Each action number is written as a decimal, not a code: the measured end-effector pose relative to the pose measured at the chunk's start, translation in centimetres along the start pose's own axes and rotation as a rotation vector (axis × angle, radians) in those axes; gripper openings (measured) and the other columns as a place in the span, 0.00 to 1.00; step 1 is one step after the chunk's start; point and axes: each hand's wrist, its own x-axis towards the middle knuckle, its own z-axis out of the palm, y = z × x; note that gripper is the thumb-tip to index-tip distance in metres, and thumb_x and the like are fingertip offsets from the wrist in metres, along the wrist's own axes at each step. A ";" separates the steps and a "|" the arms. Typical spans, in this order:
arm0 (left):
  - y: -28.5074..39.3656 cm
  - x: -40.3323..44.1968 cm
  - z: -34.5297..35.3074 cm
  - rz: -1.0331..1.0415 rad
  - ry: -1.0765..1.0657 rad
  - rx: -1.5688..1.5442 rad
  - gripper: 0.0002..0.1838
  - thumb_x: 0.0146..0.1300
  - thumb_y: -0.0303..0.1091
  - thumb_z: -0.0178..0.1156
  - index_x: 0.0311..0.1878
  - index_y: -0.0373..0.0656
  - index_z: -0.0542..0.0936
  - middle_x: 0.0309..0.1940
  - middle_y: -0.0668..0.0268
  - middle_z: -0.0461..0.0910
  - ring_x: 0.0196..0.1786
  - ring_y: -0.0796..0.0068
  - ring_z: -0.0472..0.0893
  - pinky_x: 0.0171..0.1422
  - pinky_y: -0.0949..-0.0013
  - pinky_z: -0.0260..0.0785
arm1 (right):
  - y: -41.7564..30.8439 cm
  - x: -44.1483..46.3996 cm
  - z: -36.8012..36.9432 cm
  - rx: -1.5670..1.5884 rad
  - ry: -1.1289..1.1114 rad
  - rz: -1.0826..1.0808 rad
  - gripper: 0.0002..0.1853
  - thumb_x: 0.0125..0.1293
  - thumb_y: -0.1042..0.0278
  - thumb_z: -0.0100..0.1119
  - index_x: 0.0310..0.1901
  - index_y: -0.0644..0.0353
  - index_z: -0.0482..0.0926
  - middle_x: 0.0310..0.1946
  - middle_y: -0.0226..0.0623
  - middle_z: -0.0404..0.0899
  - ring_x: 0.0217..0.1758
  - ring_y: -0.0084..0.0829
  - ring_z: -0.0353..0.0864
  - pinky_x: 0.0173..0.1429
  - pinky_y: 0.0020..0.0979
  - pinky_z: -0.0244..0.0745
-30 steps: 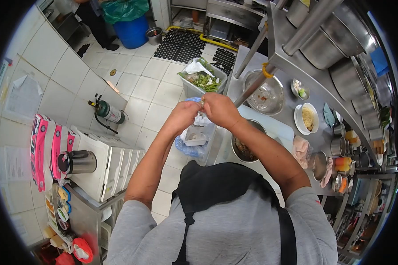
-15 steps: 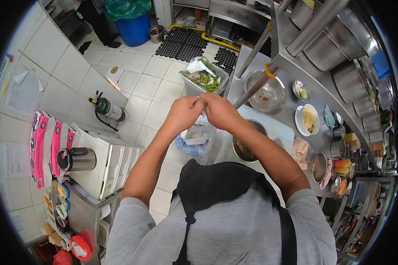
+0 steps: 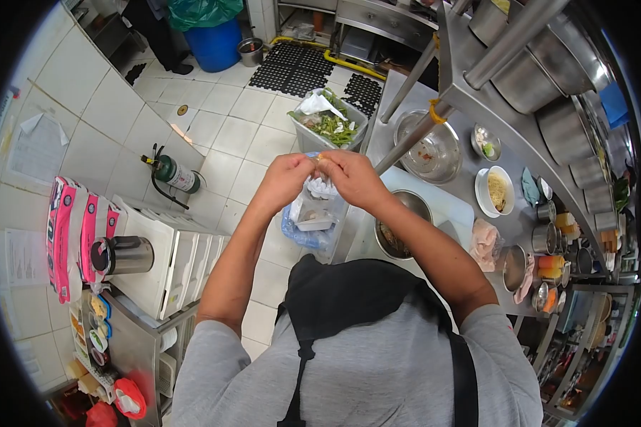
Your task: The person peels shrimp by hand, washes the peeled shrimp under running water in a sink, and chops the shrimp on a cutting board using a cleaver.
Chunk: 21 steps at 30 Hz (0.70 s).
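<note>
In front of me, my left hand [image 3: 288,178] and my right hand [image 3: 352,178] meet with pinched fingers. Between the fingertips is a small yellowish-brown piece [image 3: 319,159], mostly hidden, whose kind I cannot make out. Below the hands, a clear plastic container [image 3: 313,222] and blue plastic [image 3: 292,233] show. To the right of my forearm, a steel pot [image 3: 414,205] with greyish-brown contents stands on a white cutting board [image 3: 454,203], partly covered by the arm. Just beyond my hands is a grey bin [image 3: 313,140] holding green vegetable scraps and white paper.
A steel bowl [image 3: 427,160] and a white bowl of pale shredded food [image 3: 498,192] sit on the steel counter at right. The shelf [image 3: 470,96] overhangs it. A fire extinguisher [image 3: 176,176] and a white drawer unit [image 3: 171,263] stand left. Another person's legs [image 3: 157,35] show far left.
My hands have shifted slightly, with the fingertips turned a little lower over the small piece. More of the clear plastic beneath them now shows.
</note>
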 end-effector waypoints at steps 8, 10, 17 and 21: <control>-1.2 0.0 -0.9 0.071 -0.207 -0.111 0.15 0.82 0.45 0.58 0.46 0.43 0.84 0.31 0.74 0.79 0.30 0.84 0.73 0.36 0.76 0.64 | 1.3 0.1 -0.3 0.458 0.085 0.286 0.11 0.81 0.65 0.58 0.49 0.65 0.85 0.33 0.39 0.86 0.31 0.31 0.82 0.40 0.34 0.80; -2.5 0.2 -0.7 0.092 -0.277 -0.457 0.15 0.83 0.45 0.59 0.51 0.42 0.83 0.36 0.73 0.80 0.35 0.80 0.77 0.44 0.73 0.71 | 1.5 0.2 -0.4 0.837 0.009 0.453 0.12 0.81 0.66 0.58 0.55 0.64 0.83 0.35 0.35 0.85 0.31 0.24 0.80 0.38 0.29 0.79; -5.2 0.7 1.8 0.125 0.018 -0.698 0.15 0.83 0.43 0.61 0.57 0.41 0.84 0.43 0.69 0.84 0.41 0.78 0.81 0.52 0.71 0.77 | 3.8 0.0 0.6 0.406 0.253 0.194 0.18 0.75 0.67 0.64 0.64 0.61 0.79 0.43 0.34 0.84 0.39 0.25 0.81 0.45 0.29 0.81; -5.7 0.5 2.0 0.135 0.116 -0.497 0.15 0.83 0.41 0.61 0.56 0.39 0.86 0.43 0.69 0.86 0.41 0.80 0.82 0.52 0.72 0.77 | 1.9 -0.7 -0.8 0.017 0.346 -0.071 0.19 0.73 0.69 0.67 0.63 0.59 0.81 0.44 0.36 0.84 0.46 0.28 0.83 0.52 0.31 0.81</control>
